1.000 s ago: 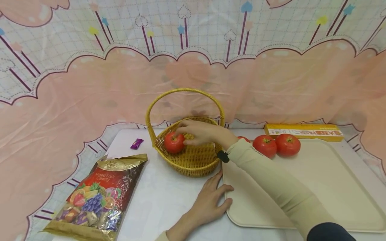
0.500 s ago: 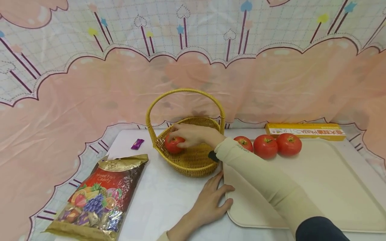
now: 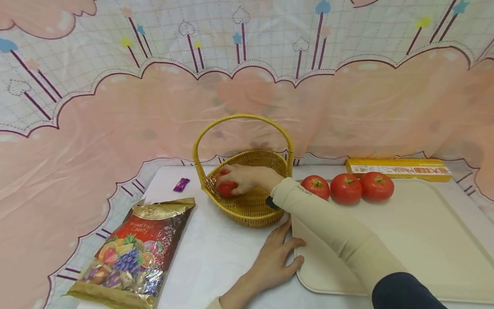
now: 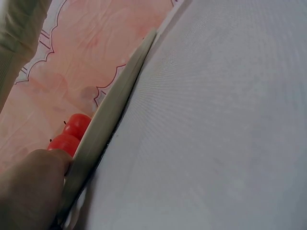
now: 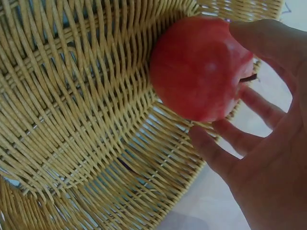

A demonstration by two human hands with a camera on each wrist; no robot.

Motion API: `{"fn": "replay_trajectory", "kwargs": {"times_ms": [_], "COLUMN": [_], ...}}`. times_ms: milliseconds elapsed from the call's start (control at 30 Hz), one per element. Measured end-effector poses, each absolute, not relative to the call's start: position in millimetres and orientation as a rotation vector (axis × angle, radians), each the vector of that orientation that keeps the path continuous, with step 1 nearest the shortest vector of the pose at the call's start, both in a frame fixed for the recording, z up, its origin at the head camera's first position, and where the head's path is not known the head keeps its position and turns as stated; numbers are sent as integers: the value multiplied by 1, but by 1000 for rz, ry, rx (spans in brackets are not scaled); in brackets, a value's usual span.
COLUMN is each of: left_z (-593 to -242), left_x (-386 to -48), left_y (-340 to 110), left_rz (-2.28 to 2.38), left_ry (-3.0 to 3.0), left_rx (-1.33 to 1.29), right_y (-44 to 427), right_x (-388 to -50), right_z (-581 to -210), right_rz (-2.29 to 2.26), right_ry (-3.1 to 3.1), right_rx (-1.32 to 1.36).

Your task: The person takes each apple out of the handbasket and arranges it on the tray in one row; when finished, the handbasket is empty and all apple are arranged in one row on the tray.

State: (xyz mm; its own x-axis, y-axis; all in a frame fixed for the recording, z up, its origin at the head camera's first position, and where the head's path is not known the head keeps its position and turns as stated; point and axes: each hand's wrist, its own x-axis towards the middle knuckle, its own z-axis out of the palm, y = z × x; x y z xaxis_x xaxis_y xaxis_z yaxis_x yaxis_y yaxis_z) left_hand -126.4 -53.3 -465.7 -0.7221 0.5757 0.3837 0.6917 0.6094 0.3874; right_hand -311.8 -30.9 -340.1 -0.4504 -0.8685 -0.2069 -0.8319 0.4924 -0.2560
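Observation:
Inside the yellow wicker basket [image 3: 251,219], my right hand [image 3: 248,177] grips a red tomato [image 3: 226,189] against the left wall. In the right wrist view the thumb and fingers curl round the stem side of this tomato [image 5: 196,72]; some fingertips lie close to the basket's weave. My left hand [image 3: 272,259] rests at the left edge of the beige tray [image 3: 409,240], fingers spread, with the thumb and a finger over the rim. Three more tomatoes stand in a row at the tray's back: one left [image 3: 315,187], one middle [image 3: 346,189], one right [image 3: 377,186].
A bag of mixed fruit candy [image 3: 135,253] lies at the left of the white table. Behind it is a purple wrapped candy [image 3: 181,185]. A yellow pasta box [image 3: 399,168] lies behind the tray. The basket's tall handle [image 3: 243,116] arches above my right hand.
My right hand has lowered and closed further round the tomato in the basket, covering more of it. The left hand stays at the tray's edge. The head view has shifted slightly.

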Motion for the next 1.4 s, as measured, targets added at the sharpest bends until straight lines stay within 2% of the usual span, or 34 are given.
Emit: {"fn": "replay_trajectory", "kwargs": {"times_ms": [233,767,1400], "left_z": [-464,-466,-464], "left_x": [-126,-125,-125], "left_y": [-54,-50,-51], "left_rz": [-783,-756,-755], "left_ry": [-2650,-2627,-2609], "left_rx": [-1026,-1024,-1021], "right_y": [-33,-34,-25], "right_x": [-314,-319,-320], "right_z": [-346,-356,-352], "right_rz": [-193,-224,-242], "right_ry": [2442,2413,2410], "right_rx": [-1407,-1119,-1304]}}
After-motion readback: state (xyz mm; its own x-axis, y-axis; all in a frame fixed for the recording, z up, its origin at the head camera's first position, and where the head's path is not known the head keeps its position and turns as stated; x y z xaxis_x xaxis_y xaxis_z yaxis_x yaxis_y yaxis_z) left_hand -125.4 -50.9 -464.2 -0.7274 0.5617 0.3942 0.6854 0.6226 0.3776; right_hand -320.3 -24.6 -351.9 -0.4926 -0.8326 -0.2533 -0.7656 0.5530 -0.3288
